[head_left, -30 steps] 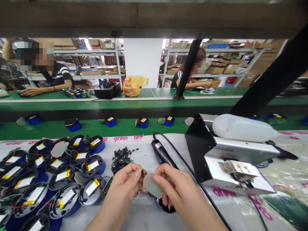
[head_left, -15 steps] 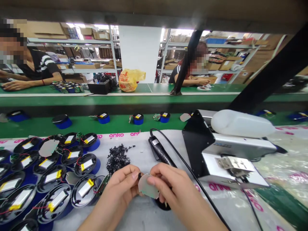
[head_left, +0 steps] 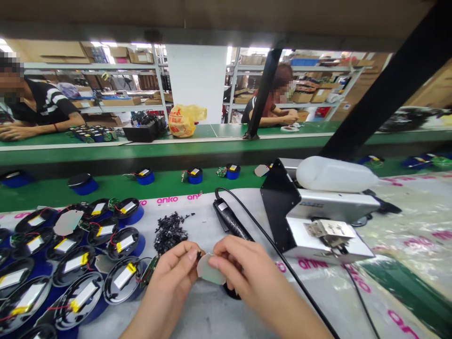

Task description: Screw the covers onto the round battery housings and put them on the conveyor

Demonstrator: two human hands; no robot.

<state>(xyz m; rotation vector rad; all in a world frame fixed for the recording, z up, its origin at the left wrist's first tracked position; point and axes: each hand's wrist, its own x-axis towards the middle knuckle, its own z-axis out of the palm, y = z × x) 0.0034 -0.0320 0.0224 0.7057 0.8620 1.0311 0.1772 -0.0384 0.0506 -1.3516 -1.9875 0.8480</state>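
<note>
My right hand is closed on a thin pale-grey plate with cut corners, its thumb lying on the upper face. Close by the plate's left edge, my left hand pinches a tiny dark piece, partly covered by the fingertips. Under the right hand shows a bit of a dark round part, mostly hidden. Beyond my left hand lies a heap of small black pieces. To the left stand several round blue-and-black housings with silver, yellow-taped batteries and red wires.
A black corded hand tool lies beyond my hands. Its neighbour on the right is a silver-and-black machine with a white bottle on top. Further housings line the green belt. Two people sit across the bench.
The whole view has shifted slightly. The grey plate looks more tilted, and my fingers stay on it and on the small dark piece.
</note>
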